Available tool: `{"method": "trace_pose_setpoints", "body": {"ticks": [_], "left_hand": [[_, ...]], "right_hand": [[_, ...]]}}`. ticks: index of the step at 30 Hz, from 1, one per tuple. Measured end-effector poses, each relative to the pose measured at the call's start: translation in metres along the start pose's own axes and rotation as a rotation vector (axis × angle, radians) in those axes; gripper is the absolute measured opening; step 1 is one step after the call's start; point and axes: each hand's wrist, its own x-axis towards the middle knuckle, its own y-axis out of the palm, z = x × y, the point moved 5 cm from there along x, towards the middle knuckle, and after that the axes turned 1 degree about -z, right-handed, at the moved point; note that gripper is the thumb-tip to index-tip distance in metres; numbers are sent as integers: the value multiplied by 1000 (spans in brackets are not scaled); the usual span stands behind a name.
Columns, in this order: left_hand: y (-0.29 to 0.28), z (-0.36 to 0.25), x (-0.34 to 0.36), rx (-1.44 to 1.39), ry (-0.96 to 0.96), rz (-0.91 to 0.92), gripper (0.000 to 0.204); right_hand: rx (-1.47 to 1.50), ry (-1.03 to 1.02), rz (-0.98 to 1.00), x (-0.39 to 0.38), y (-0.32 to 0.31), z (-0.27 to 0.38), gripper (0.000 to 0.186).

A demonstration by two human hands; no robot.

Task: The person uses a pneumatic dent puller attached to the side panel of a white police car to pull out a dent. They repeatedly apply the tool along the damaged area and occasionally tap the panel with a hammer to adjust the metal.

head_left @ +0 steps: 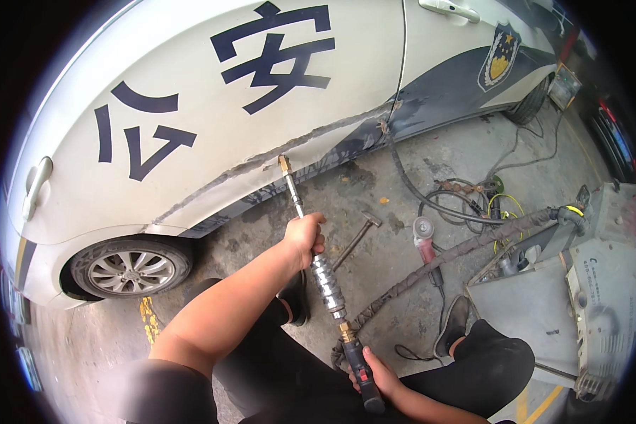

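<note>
A long slide-hammer dent puller [326, 284] slants from my lap up to the side of a white car [247, 134]. Its brass tip [284, 165] meets the lower door beside a long, grey, scraped crease [244, 167]; whether it is fixed there I cannot tell. My left hand [304, 233] is closed round the shaft, just above the ribbed silver section. Lower down, my right hand [381, 373] is wrapped round the black handle [364, 378], which has a red button. Some fingers of that hand are hidden behind the handle.
A hammer [357, 239] lies on the concrete floor. To its right are a red angle grinder [425, 242] and coiled cables [466, 212]. A thick wrapped cable [431, 267] runs to a grey machine [526, 300]. Another cable [397, 161] attaches near the door seam. The car's wheel [128, 270] is at left.
</note>
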Motion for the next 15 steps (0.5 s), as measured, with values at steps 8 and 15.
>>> {"method": "trace_pose_setpoints", "body": {"ticks": [8,15], "left_hand": [[1,-1,0,13,-7,-15,24],[-1,0,2,13,-12,-24,24]], "right_hand": [[-39,-45,16,0,0,1,68],[-69,-47,-18,1,-1,1,69]]}}
